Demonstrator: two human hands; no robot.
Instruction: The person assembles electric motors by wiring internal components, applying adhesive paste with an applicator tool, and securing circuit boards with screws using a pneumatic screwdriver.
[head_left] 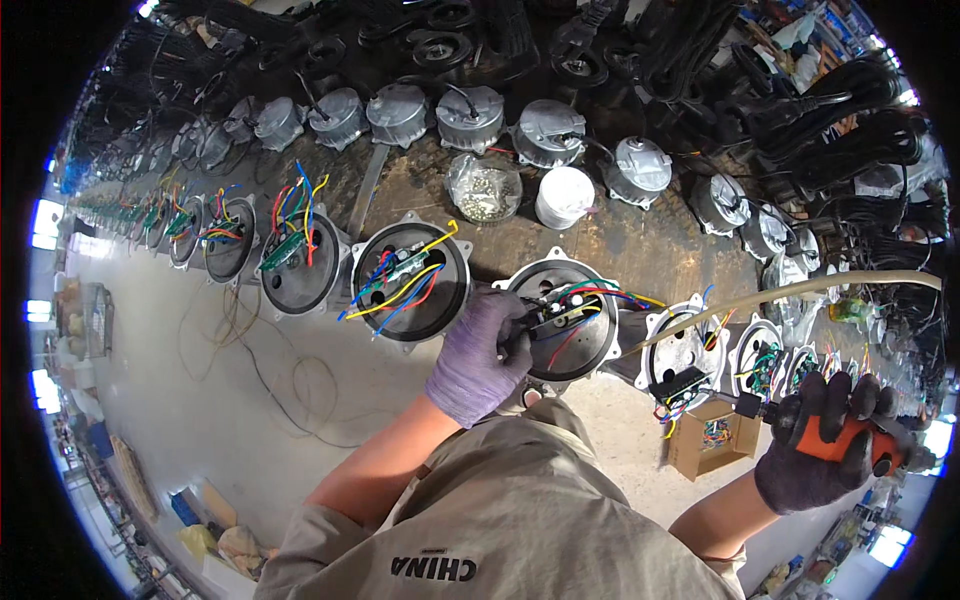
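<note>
Dark upside-down capitals (433, 569) mark the khaki shirt (560, 520).

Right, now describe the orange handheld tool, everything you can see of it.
The orange handheld tool has a smooth, plastic-looking body, a black nose and a slim bit. It lies across the gloved right grip, whose fingers wrap around the body and hide part of it. The nose points left, toward the lower part of a round metal housing with wires. Its rear end is dark and indistinct. Whether the bit touches anything, or is turning, cannot be told.
</note>
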